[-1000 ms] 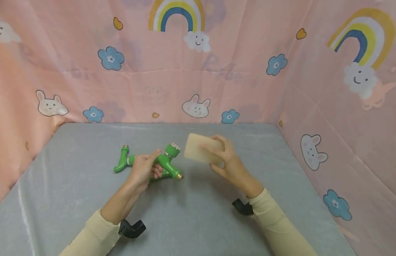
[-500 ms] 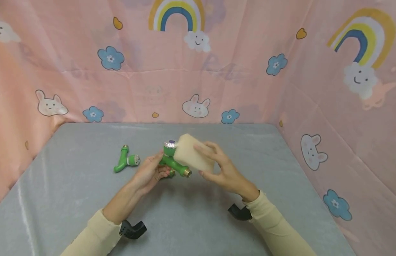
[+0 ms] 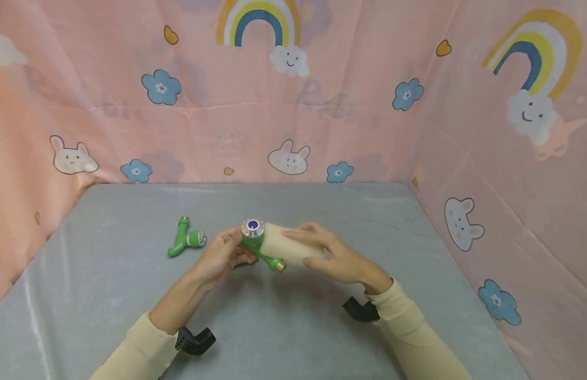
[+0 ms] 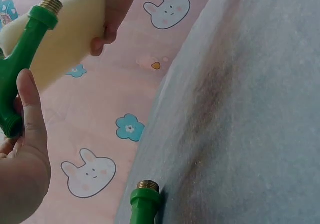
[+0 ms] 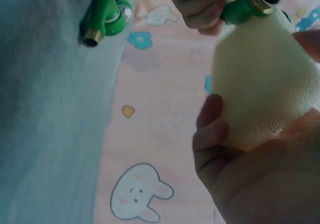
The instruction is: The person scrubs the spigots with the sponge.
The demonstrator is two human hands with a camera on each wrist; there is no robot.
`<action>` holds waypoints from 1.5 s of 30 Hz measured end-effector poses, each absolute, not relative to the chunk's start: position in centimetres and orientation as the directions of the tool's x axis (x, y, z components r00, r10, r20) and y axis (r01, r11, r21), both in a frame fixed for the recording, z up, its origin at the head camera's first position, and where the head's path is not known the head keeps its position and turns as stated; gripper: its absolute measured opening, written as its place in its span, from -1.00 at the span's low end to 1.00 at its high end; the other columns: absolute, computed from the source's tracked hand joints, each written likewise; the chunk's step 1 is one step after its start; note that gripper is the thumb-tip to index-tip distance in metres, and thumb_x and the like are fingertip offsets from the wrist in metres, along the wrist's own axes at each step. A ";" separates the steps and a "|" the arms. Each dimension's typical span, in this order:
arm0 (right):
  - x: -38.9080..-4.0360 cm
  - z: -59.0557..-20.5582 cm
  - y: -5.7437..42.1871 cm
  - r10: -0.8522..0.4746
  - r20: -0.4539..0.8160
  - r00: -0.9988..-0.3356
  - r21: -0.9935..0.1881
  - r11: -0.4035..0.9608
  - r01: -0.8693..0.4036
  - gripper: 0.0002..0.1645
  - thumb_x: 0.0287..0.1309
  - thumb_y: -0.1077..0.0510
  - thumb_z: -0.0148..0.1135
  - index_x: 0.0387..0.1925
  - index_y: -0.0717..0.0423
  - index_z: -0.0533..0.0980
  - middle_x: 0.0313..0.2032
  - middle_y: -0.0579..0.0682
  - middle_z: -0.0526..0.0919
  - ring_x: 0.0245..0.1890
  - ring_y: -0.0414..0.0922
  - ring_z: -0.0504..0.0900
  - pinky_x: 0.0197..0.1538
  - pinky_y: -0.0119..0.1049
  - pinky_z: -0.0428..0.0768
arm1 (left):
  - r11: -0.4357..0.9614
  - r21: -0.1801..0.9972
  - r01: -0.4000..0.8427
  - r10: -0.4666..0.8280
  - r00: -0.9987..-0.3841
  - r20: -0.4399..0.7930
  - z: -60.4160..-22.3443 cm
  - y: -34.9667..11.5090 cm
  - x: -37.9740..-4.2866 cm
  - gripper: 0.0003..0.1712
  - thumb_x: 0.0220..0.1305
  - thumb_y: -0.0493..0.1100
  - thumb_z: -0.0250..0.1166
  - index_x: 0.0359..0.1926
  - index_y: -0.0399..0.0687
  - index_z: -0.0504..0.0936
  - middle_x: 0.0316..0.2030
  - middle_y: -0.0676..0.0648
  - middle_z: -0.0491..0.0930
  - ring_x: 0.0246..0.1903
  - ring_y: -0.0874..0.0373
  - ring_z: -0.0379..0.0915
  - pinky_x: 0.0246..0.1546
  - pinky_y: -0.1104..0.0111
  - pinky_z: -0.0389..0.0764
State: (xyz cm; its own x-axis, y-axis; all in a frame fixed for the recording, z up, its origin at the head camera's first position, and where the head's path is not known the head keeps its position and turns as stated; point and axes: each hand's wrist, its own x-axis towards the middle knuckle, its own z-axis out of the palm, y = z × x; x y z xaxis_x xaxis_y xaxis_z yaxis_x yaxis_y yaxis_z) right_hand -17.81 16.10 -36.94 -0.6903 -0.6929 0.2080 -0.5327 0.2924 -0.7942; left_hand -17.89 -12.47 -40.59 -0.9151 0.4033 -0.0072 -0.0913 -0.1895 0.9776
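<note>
Head view shows a person holding a green faucet [image 3: 256, 245] above the grey-covered counter [image 3: 108, 237], about midway between its left and right edges and well short of the far edge. The left hand [image 3: 222, 254] has its grip closed round the faucet's body, thumb laid along it in the left wrist view; the silver-rimmed knob with a blue centre faces up, and the brass-threaded end points toward the right edge. The right hand [image 3: 335, 254] keeps a part-closed grip on a cream sponge [image 3: 286, 245], thumb and fingers on opposite sides of the block, its end against the faucet just below the knob. Toward the counter's far left corner, a second green faucet [image 3: 183, 240] lies on the cloth, apart from the left hand. Just under that hand a dark green piece [image 3: 246, 263] shows, mostly hidden. Behind the far edge hangs a pink patterned curtain [image 3: 203, 126].
</note>
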 end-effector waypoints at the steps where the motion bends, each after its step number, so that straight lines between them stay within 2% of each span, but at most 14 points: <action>1: -17.9 -36.8 16.3 -0.701 0.186 -0.688 -0.796 0.303 -0.524 -0.34 0.29 0.23 0.13 0.43 -0.03 0.40 0.25 0.14 0.42 0.10 0.04 0.40 0.00 -0.15 0.57 | -0.184 0.979 -0.086 0.398 -0.917 -0.006 -40.6 -12.5 -17.9 -0.61 0.61 0.11 -0.07 -0.17 0.18 0.67 -0.43 0.14 0.71 -0.40 0.32 0.61 -0.21 0.46 0.71; 6: -18.4 -36.4 17.7 -0.712 0.109 -0.693 -0.803 0.348 -0.483 -0.33 0.25 0.24 0.12 0.41 -0.04 0.42 0.24 0.13 0.43 0.10 0.05 0.39 0.01 -0.11 0.54 | -0.169 0.982 -0.078 0.368 -0.930 -0.010 -40.8 -12.6 -18.1 -0.61 0.61 0.10 -0.06 -0.17 0.16 0.68 -0.44 0.14 0.71 -0.42 0.33 0.61 -0.23 0.47 0.71; 11: -19.2 -36.3 19.0 -0.682 0.112 -0.723 -0.795 0.375 -0.477 -0.32 0.26 0.25 0.12 0.42 -0.05 0.41 0.24 0.13 0.42 0.10 0.07 0.38 0.02 -0.10 0.52 | -0.177 0.976 -0.128 0.257 -0.963 -0.079 -41.1 -12.8 -18.2 -0.58 0.60 0.12 -0.07 -0.18 0.05 0.64 -0.46 0.11 0.67 -0.43 0.32 0.59 -0.27 0.51 0.70; 14: -19.7 -36.3 19.6 -0.658 0.110 -0.745 -0.790 0.397 -0.467 -0.33 0.29 0.23 0.13 0.43 -0.09 0.39 0.26 0.13 0.41 0.09 0.07 0.39 0.01 -0.11 0.52 | -0.210 0.962 -0.176 0.201 -0.970 -0.133 -41.3 -12.8 -18.4 -0.58 0.59 0.10 -0.01 -0.25 0.01 0.65 -0.50 0.08 0.68 -0.47 0.33 0.61 -0.31 0.52 0.71; 19: -20.4 -36.7 20.2 -0.619 0.091 -0.780 -0.786 0.437 -0.438 -0.34 0.33 0.21 0.14 0.45 -0.12 0.38 0.31 0.14 0.42 0.08 0.06 0.41 0.01 -0.14 0.53 | -0.243 0.937 -0.251 0.204 -0.958 -0.203 -41.6 -12.5 -18.5 -0.59 0.57 0.05 0.05 -0.34 -0.04 0.66 -0.53 0.06 0.70 -0.53 0.34 0.64 -0.37 0.54 0.71; 25: -21.1 -37.2 20.8 -0.563 0.088 -0.822 -0.791 0.462 -0.401 -0.32 0.36 0.19 0.15 0.47 -0.15 0.33 0.33 0.16 0.39 0.09 0.10 0.42 0.03 -0.14 0.53 | -0.273 0.921 -0.277 0.188 -0.955 -0.231 -41.6 -12.0 -18.3 -0.55 0.57 0.05 0.05 -0.43 -0.02 0.66 -0.61 0.09 0.65 -0.62 0.35 0.60 -0.48 0.56 0.68; 31: -21.3 -37.5 21.1 -0.520 0.067 -0.852 -0.795 0.488 -0.360 -0.30 0.36 0.16 0.17 0.49 -0.20 0.31 0.37 0.17 0.33 0.14 0.12 0.40 0.05 -0.16 0.50 | -0.234 0.923 -0.306 0.190 -0.945 -0.265 -41.9 -11.5 -18.1 -0.54 0.55 0.01 0.10 -0.50 -0.01 0.68 -0.65 0.09 0.64 -0.68 0.35 0.57 -0.54 0.55 0.65; 39: -21.5 -37.5 21.1 -0.508 0.066 -0.859 -0.793 0.496 -0.355 -0.29 0.35 0.14 0.19 0.49 -0.17 0.30 0.37 0.19 0.31 0.13 0.15 0.39 0.03 -0.15 0.50 | -0.122 0.940 -0.320 0.192 -0.936 -0.294 -42.5 -10.9 -17.7 -0.59 0.52 0.01 0.16 -0.42 -0.12 0.67 -0.64 0.05 0.64 -0.68 0.33 0.57 -0.55 0.52 0.66; 45: -21.6 -37.7 21.1 -0.508 0.062 -0.859 -0.790 0.501 -0.353 -0.29 0.36 0.13 0.19 0.50 -0.17 0.30 0.37 0.20 0.31 0.13 0.15 0.39 0.03 -0.16 0.50 | -0.019 0.946 -0.325 0.191 -0.930 -0.315 -43.1 -10.5 -17.5 -0.57 0.50 -0.01 0.20 -0.26 -0.37 0.66 -0.66 0.04 0.61 -0.70 0.32 0.56 -0.60 0.50 0.65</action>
